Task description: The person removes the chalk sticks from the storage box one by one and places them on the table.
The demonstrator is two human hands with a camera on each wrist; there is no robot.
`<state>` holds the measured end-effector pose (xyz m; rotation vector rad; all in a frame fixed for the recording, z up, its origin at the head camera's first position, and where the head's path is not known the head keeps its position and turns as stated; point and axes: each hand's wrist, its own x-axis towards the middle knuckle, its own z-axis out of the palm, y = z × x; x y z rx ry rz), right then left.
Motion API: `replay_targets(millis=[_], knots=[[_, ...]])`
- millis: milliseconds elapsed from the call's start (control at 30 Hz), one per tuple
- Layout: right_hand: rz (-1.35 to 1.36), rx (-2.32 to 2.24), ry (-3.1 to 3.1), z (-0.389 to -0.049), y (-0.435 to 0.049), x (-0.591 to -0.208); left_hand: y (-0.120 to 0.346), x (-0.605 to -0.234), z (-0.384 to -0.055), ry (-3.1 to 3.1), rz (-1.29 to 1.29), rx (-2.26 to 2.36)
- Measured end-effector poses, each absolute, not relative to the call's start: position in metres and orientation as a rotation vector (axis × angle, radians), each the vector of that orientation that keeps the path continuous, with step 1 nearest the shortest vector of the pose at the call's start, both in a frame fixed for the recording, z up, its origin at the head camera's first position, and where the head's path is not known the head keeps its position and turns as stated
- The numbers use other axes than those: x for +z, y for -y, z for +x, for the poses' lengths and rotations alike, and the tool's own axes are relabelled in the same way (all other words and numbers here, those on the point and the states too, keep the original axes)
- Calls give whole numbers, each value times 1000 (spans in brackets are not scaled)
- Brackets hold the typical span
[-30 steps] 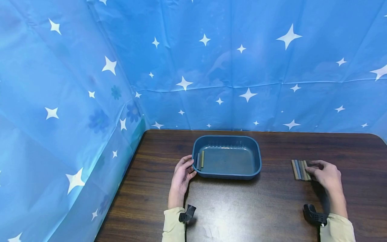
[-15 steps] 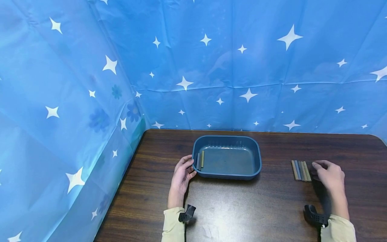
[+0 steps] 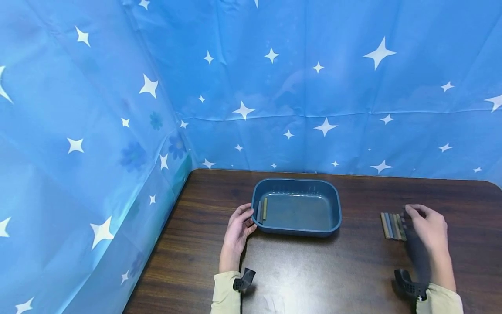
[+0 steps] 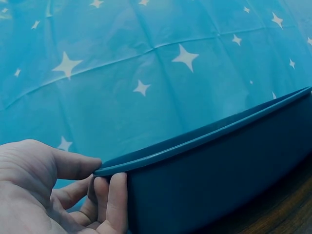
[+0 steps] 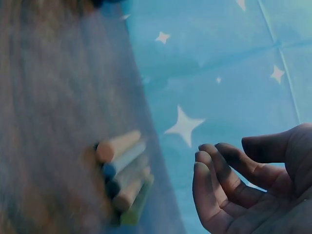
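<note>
My left hand (image 3: 236, 229) holds the left end of a blue plastic basin (image 3: 302, 232). In the left wrist view its thumb lies at the rim and its fingers (image 4: 117, 200) are bent under it. Two sticks that look like chalk (image 3: 265, 209) lie side by side in the basin, near its left wall. On the table to the right, several coloured chalk sticks (image 3: 393, 226) form a tight row. My right hand (image 3: 431, 229) hovers just right of that row. Its fingers (image 5: 204, 195) are loosely bent, with nothing between them and the thumb.
The dark wood table (image 3: 313, 270) reaches back to a blue star-printed curtain (image 3: 274, 87), which also hangs along the left side. Black wrist mounts (image 3: 244, 280) sit at both sleeves.
My right hand was touching the right end of the chalk row and has drawn off a little to the right. The left hand has kept its hold on the basin. The head view has shifted slightly.
</note>
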<state>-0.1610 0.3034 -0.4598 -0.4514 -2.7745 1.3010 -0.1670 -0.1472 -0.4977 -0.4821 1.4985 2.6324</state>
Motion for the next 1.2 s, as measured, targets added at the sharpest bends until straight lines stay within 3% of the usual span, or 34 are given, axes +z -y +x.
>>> replay_targets(millis=[200,533,1200], knots=[[-399,1301,2716,-170,-284,-449,149,-500,-166,-1502,-484,2637],[-52,1545,2622,-172,-236,-417,148,-497,-166,-1522,-472,2616],[176,1676,2646,-185,-136,-418,148,-496,-167,-1509,-466,2608]])
